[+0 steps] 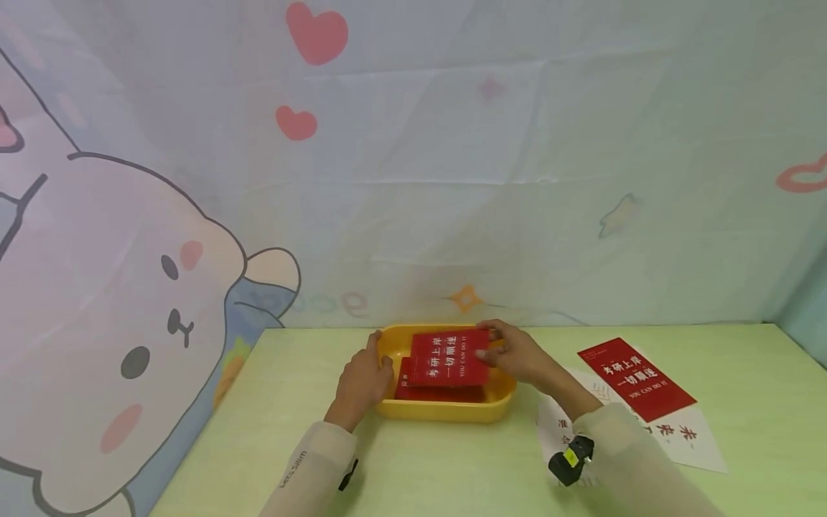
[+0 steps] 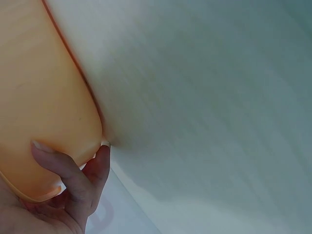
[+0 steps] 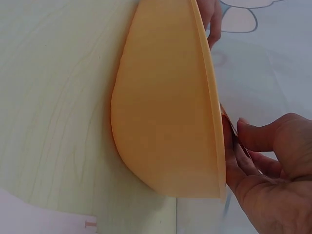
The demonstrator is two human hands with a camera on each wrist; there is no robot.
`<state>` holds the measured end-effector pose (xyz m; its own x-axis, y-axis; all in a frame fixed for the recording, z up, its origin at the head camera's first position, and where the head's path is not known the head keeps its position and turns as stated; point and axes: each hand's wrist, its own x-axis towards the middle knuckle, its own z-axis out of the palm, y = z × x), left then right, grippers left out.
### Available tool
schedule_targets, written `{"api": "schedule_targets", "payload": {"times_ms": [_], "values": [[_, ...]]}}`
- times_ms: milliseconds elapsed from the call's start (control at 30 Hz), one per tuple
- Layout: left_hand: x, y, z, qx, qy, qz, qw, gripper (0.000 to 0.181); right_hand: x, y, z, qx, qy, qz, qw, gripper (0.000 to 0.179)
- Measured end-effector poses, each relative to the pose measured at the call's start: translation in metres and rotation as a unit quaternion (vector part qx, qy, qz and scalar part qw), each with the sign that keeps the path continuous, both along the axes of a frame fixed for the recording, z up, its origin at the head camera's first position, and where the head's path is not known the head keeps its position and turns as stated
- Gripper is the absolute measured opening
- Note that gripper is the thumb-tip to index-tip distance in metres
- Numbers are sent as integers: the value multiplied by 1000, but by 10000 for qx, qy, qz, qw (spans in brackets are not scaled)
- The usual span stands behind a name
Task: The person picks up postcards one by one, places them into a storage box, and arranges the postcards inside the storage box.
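Observation:
A yellow plastic tray point(image 1: 446, 411) stands near the table's back edge. My left hand point(image 1: 363, 380) grips its left rim, thumb inside; the left wrist view has that hand's fingers point(image 2: 78, 187) curled against the tray's outer wall point(image 2: 48, 87). At the tray's right side my right hand point(image 1: 517, 353) pinches a red card point(image 1: 450, 359) with white Chinese characters and "YOU CAN DO IT", tilted over the tray. Another red card point(image 1: 439, 393) lies beneath it inside. From the right wrist, the hand point(image 3: 278, 156) shows beyond the tray rim point(image 3: 214, 112), the card mostly hidden.
To the right, another red card point(image 1: 636, 378) lies over white printed sheets point(image 1: 698, 438), partly under my right forearm. A pale curtain point(image 1: 452, 179) printed with hearts and a cartoon animal hangs right behind the light wooden table point(image 1: 446, 467).

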<state>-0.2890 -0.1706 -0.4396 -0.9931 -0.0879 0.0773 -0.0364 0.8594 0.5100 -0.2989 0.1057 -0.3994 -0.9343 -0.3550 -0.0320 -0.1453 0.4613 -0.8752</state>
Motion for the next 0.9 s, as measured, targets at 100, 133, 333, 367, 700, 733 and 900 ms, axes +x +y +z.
{"api": "schedule_targets", "payload": {"times_ms": [100,133,333,367,700,733,900], "values": [[0,0,0,40,11,22,10000,56,-1,-4,-1,92,29,101,9999,51],[-1,-1,0,62,12,19,10000,56,-1,-5,-1,112,18,97,9999,51],[-1,0,-1,34,-13,10,10000,56,-1,-12,-1,251,101,241,9993,50],[-1,0,-1,23,-11,14,10000,56,-1,-12,-1,280,118,265,9992,50],[0,0,-1,-5,6,53,10000,56,1,-20,-2,929,539,362,9936,53],[0,0,-1,0,0,52,10000,56,1,-21,-2,1008,575,387,9925,54],[1,1,1,12,-9,48,10000,56,0,-25,-1,1423,824,512,9851,55]]}}
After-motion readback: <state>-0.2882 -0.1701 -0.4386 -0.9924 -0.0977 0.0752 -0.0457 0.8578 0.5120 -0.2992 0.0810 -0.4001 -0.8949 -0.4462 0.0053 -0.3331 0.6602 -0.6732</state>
